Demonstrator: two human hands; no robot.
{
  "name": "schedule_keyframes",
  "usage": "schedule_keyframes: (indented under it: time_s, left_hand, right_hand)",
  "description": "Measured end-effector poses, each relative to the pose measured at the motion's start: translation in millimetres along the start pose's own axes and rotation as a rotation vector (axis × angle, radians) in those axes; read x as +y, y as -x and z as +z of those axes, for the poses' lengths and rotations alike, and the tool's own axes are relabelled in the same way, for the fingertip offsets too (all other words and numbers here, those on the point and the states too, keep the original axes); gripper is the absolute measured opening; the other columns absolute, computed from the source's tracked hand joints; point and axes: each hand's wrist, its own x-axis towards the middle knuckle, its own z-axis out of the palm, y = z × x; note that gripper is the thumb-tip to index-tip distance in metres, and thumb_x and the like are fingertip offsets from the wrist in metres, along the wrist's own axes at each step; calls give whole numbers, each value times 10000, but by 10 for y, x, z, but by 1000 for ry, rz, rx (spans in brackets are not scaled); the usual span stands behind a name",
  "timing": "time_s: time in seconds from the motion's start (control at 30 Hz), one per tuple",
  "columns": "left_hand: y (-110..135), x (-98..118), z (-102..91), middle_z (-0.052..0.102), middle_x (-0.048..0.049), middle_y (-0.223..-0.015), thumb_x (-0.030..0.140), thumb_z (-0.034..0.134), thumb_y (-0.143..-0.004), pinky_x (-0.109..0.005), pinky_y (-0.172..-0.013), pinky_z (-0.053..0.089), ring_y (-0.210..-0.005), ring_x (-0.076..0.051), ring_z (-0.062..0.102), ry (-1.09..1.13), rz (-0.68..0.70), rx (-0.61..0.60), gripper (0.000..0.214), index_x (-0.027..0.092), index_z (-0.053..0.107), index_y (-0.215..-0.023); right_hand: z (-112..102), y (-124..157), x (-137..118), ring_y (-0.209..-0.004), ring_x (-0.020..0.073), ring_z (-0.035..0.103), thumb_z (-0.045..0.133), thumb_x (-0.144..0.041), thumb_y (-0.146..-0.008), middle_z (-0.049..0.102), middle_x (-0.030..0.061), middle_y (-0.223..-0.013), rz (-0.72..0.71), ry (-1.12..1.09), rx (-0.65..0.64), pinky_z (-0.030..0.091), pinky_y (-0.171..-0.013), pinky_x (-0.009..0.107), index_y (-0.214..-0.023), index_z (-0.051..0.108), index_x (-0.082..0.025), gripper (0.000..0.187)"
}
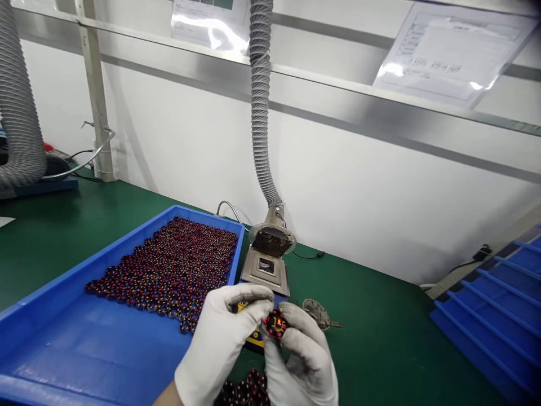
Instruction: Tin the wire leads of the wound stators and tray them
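Both my hands wear white gloves and meet low in the middle of the view. My left hand [220,338] and my right hand [302,355] pinch one small dark round wound part [275,324] with red and orange glints between their fingertips. The part is held just in front of a small square solder pot [266,270]. A blue tray [84,344] to the left holds several rows of the same dark red wound parts [169,268]. A few more such parts [245,392] lie below my hands.
A grey ribbed fume hose [261,113] comes down to a round mesh intake above the pot. A small metal disc [316,313] lies on the green mat to the right. Stacked blue trays [499,321] stand at right. Another hose [17,113] hangs at far left.
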Motion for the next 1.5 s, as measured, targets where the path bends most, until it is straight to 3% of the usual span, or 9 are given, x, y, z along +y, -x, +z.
schedule_keyframes:
  time_s: [0.13, 0.33, 0.57, 0.73, 0.97, 1.13, 1.23, 1.37, 1.5]
  left_hand:
    - [9, -2, -62, 739, 23, -815, 220, 800, -646, -110, -726, 512, -735, -94, 669, 129, 137, 115, 122, 255, 744, -749]
    - [-31, 75, -49, 739, -39, -820, 169, 780, -645, -153, -713, 523, -774, -137, 674, 52, -115, -91, 180, 182, 746, -821]
    - [-22, 60, -89, 735, 26, -800, 239, 794, -658, -108, -711, 507, -736, -85, 662, 103, 42, 122, 135, 242, 742, -782]
    - [-47, 26, -34, 736, -33, -860, 136, 759, -671, -141, -721, 509, -799, -123, 665, -35, -127, -39, 175, 180, 736, -838]
    - [-101, -38, -54, 727, 49, -771, 253, 805, -644, -108, -717, 507, -741, -80, 665, 205, 30, 192, 154, 251, 734, -780]
    - [-98, 58, -92, 732, -9, -828, 158, 729, -705, -145, -738, 512, -813, -122, 666, -100, -100, -79, 167, 203, 735, -866]
    - [-78, 33, -87, 729, 7, -770, 118, 699, -716, -122, -703, 501, -761, -101, 662, -216, -24, -3, 118, 206, 741, -781]
    - [-78, 20, -123, 727, 36, -759, 183, 747, -693, -109, -699, 502, -715, -80, 658, -31, 55, 102, 87, 237, 736, -761]
    - [-88, 91, -131, 733, -5, -860, 214, 742, -717, -129, -753, 497, -818, -105, 662, 17, -7, 30, 144, 217, 732, -861]
  right_hand:
    - [-18, -4, 10, -878, 200, 658, 678, -111, -787, 644, 57, -931, -25, 11, -106, 590, -713, 345, -839, 568, -208, 156]
    - [-13, 2, 4, -883, 200, 654, 674, -129, -795, 636, 52, -933, 0, -10, -90, 585, -727, 355, -843, 563, -215, 148]
    - [-62, -2, 37, -948, 181, 623, 634, 57, -723, 614, 41, -1014, -27, -69, -219, 569, -783, 327, -905, 571, -193, 316]
    - [-83, -19, 105, -990, 216, 613, 630, 63, -726, 612, 68, -1076, -205, -19, -259, 544, -836, 389, -991, 577, -169, 355]
    - [-111, -34, 126, -955, 205, 630, 632, 59, -716, 615, 67, -1039, -206, 47, -258, 559, -808, 370, -969, 571, -169, 346]
    - [-134, -85, 126, -984, 195, 615, 617, 68, -717, 611, 69, -1045, -230, 50, -253, 552, -837, 356, -966, 563, -165, 346]
    - [-138, -93, 129, -991, 196, 610, 609, 73, -720, 609, 67, -1051, -234, 41, -291, 551, -841, 366, -964, 561, -163, 343]
    - [-139, -75, 108, -984, 206, 613, 624, 89, -705, 610, 66, -1058, -199, 24, -307, 558, -824, 380, -974, 559, -164, 375]
    - [-131, -67, 87, -976, 204, 617, 630, 103, -690, 611, 64, -1055, -182, 5, -283, 563, -814, 368, -968, 563, -164, 391]
